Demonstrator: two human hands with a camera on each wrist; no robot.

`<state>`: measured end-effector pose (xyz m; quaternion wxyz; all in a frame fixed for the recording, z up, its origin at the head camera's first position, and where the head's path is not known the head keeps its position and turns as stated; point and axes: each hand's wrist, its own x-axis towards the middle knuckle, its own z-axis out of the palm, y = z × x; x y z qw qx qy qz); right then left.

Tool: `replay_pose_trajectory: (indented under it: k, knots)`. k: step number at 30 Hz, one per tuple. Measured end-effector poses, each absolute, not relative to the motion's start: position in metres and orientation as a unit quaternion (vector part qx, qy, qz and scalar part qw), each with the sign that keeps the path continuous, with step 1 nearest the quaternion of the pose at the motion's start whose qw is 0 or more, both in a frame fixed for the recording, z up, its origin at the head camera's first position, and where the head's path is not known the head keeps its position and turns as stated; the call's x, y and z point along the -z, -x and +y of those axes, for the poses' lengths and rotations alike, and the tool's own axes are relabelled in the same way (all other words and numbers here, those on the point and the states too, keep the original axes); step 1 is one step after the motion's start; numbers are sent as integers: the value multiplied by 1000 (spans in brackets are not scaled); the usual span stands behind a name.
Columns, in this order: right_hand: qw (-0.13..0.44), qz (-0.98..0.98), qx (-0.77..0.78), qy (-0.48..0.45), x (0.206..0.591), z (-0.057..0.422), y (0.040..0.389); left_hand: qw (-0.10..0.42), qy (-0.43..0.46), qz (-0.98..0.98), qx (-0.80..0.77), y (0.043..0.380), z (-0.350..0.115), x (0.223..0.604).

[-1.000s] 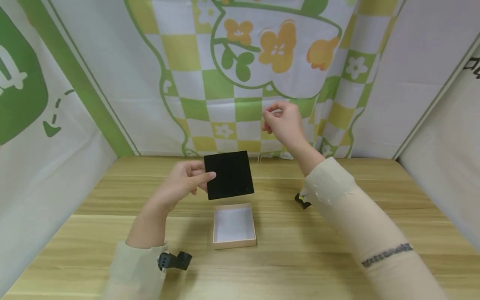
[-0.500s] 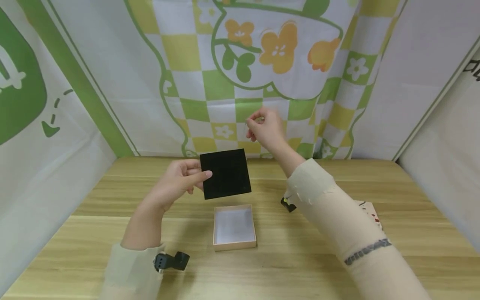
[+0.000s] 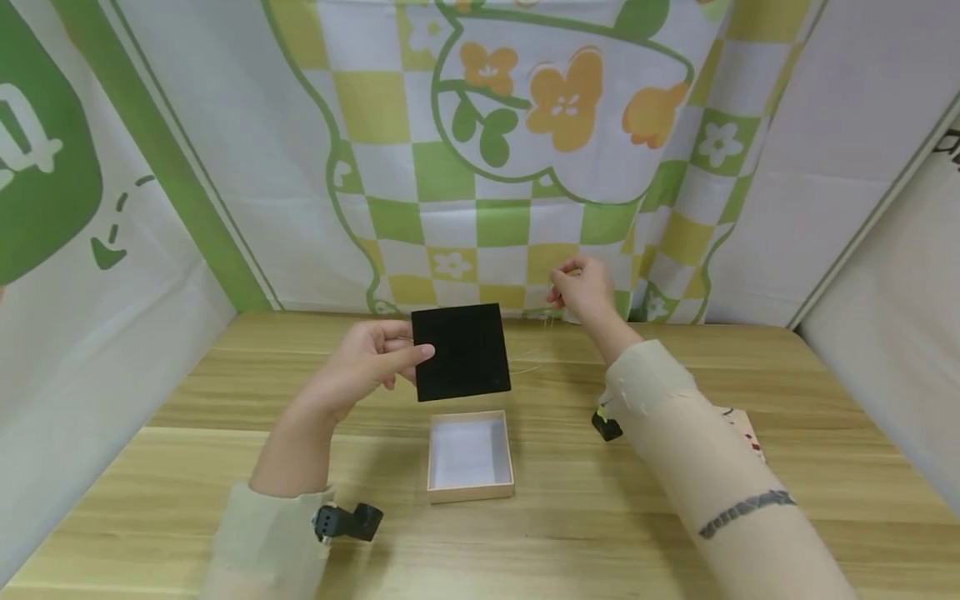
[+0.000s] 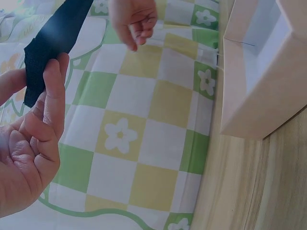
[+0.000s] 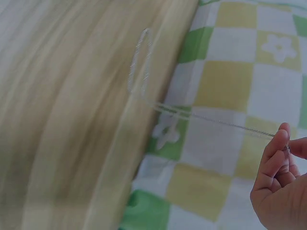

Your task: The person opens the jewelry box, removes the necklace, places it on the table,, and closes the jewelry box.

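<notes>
My left hand (image 3: 367, 358) pinches a flat black square pad (image 3: 463, 352) by its left edge, thumb on the face toward me. In the left wrist view the pad (image 4: 50, 45) appears nearly edge-on between thumb and fingers. To the right and farther back, my right hand (image 3: 588, 292) is raised before the curtain and pinches a thin chain (image 5: 220, 123) between thumb and fingertips. The chain hangs doubled from the pinch, its far end forming a narrow loop over the table. Below the pad a shallow pinkish box (image 3: 472, 493) with a white inside lies uncovered on the table.
A pale card or lid (image 3: 742, 429) with red and black marks lies partly hidden behind the right sleeve. The wooden table (image 3: 600, 533) ends at a green, yellow and white checked curtain (image 3: 502, 221). White cloth walls rise on both sides.
My right hand swung left toward the pad, then moved back right and lower with the chain. The left hand with the pad has hardly moved. The patterned card has come into view.
</notes>
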<state>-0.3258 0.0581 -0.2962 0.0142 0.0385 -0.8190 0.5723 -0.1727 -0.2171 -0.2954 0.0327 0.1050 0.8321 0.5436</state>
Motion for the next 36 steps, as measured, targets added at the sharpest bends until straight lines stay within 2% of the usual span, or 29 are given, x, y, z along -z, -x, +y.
replay_pose_trajectory:
  k: [15,29,36]
  knots:
    - [28,-835,-547,40,331,121,344,38,-117,832,-541,176,-211,295]
    - [-18,-876,-478,67,357,149,342,45,-113,836,-535,176,-210,297]
    - [-51,-849,-518,92,373,156,350,50,-114,837,-533,175,-209,299]
